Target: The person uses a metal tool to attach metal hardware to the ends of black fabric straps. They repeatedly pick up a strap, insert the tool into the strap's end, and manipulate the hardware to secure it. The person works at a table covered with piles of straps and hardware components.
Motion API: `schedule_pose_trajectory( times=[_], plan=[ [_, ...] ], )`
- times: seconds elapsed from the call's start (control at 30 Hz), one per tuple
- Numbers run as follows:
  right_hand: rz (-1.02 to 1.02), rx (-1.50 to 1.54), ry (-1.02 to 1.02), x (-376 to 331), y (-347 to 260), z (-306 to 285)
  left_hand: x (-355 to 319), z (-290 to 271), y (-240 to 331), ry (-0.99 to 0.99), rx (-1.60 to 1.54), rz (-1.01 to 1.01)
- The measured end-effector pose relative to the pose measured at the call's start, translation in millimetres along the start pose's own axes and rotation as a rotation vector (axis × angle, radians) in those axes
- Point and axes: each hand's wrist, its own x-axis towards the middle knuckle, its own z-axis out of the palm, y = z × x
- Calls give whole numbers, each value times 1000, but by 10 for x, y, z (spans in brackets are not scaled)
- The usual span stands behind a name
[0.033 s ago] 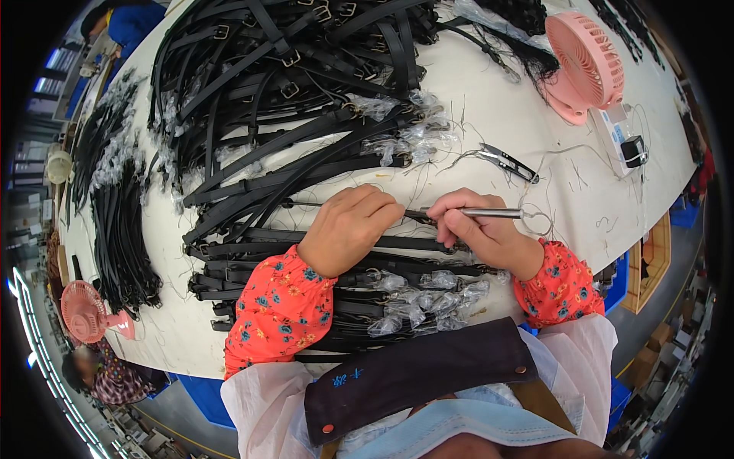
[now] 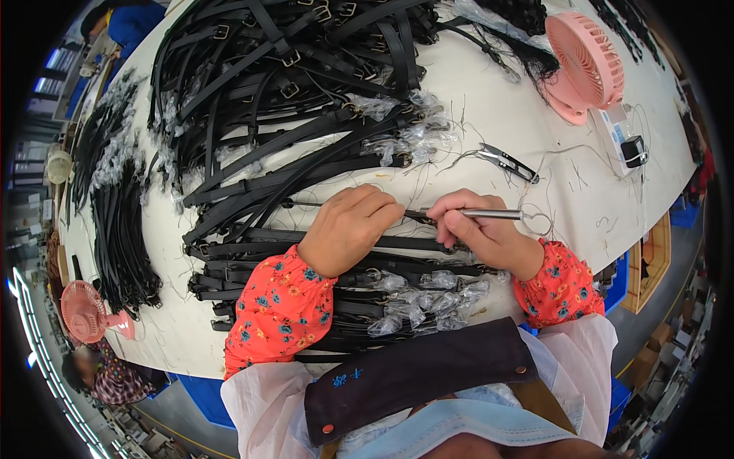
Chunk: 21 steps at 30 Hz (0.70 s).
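A narrow black leather strap (image 2: 415, 217) lies across the space between my two hands. My left hand (image 2: 350, 231) is closed over it, fingers bent and pressed together, and part of the strap sticks out on that hand's left side. My right hand (image 2: 483, 239) grips a slim silver pen-like tool (image 2: 492, 213), its tip hidden near the strap's right end. A thin loop of wire or thread shows beside the tool's back end. Beneath both hands lies a row of black belts (image 2: 397, 242), several with clear plastic wrap (image 2: 428, 302) around their buckle ends.
A large heap of black buckled belts (image 2: 290, 84) covers the table's far side. Small thread snips (image 2: 508, 163) lie beyond my right hand. A pink fan (image 2: 585, 65) and a white power strip (image 2: 613, 141) stand far right; another pink fan (image 2: 84, 311) is at the left edge.
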Motion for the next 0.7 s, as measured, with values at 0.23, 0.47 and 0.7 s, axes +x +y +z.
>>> schedule_pose_trajectory(
  times=[0.23, 0.47, 0.7],
  plan=[
    [-56, -28, 2, -9, -27, 32, 1, 5, 0, 12, -4, -4],
    [-23, -60, -9, -16, -53, 13, 3, 12, -1, 20, -9, -4],
    [-65, -85, 0, -7, -49, 26, 14, 1, 7, 19, -1, -1]
  ],
)
